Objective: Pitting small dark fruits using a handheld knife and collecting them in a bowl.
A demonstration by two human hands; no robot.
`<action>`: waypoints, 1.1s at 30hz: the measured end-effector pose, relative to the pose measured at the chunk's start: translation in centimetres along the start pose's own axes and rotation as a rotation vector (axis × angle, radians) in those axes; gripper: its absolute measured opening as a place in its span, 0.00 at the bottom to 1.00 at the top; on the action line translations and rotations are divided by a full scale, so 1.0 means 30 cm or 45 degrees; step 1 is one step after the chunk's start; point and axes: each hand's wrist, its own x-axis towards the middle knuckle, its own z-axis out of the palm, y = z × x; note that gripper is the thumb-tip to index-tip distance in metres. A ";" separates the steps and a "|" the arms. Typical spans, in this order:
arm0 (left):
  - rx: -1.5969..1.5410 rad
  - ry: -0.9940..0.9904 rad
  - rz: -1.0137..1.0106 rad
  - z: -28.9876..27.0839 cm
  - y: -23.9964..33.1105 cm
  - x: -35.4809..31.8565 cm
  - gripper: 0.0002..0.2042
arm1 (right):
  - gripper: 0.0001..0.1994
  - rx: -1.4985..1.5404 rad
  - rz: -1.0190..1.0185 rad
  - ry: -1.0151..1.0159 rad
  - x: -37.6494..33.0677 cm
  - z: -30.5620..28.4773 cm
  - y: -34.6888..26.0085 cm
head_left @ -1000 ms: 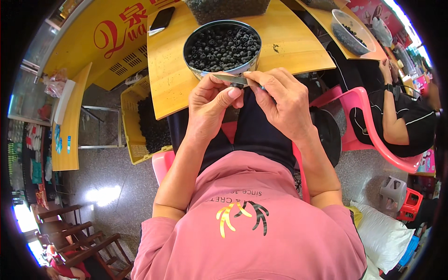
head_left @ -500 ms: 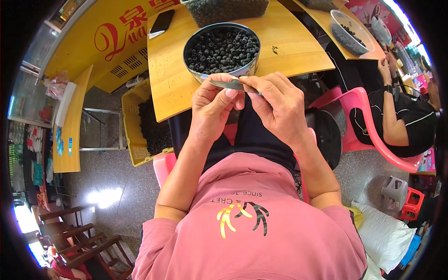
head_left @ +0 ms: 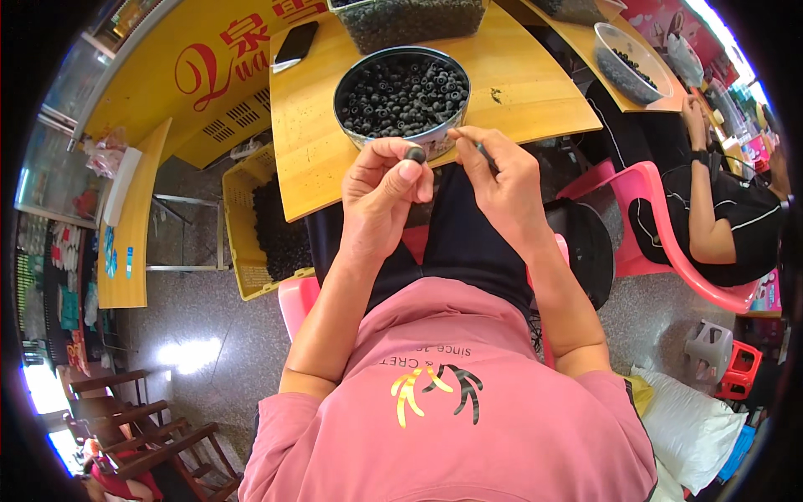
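Note:
My left hand (head_left: 381,184) pinches a small dark, rounded piece (head_left: 416,155) between thumb and fingertips, above the table's near edge. My right hand (head_left: 502,171) is just to its right, closed around a small knife that the fingers mostly hide; only a bit of bluish handle shows, and the blade cannot be made out. Right behind both hands stands a round bowl (head_left: 403,135) with a dark rim and a patterned side. It is full of small black round pieces (head_left: 401,92), many with ring-like openings.
Behind the bowl on the wooden table (head_left: 535,92) stands a clear tub (head_left: 410,25) of black pieces. A phone (head_left: 299,39) lies at the back left. A yellow crate (head_left: 242,251) is on the floor at left. Another person (head_left: 711,201) sits at right near a clear bowl (head_left: 627,71).
My right hand has drawn slightly apart from the left, and the knife blade that lay across the left fingertips is no longer visible. The small dark piece now shows clearly in my left fingers.

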 end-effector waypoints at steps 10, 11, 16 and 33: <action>0.322 0.017 0.167 -0.013 -0.009 -0.015 0.08 | 0.12 0.997 0.607 -0.251 0.004 0.022 -0.131; 0.312 0.018 0.163 -0.011 -0.004 -0.019 0.08 | 0.12 1.078 0.601 -0.240 -0.004 0.036 -0.124; 0.477 0.099 0.199 -0.017 0.109 -0.036 0.08 | 0.12 1.004 0.576 -0.314 -0.002 0.049 -0.110; 2.427 0.816 0.324 -0.539 0.457 0.037 0.16 | 0.12 0.677 0.494 0.025 0.077 -0.054 0.013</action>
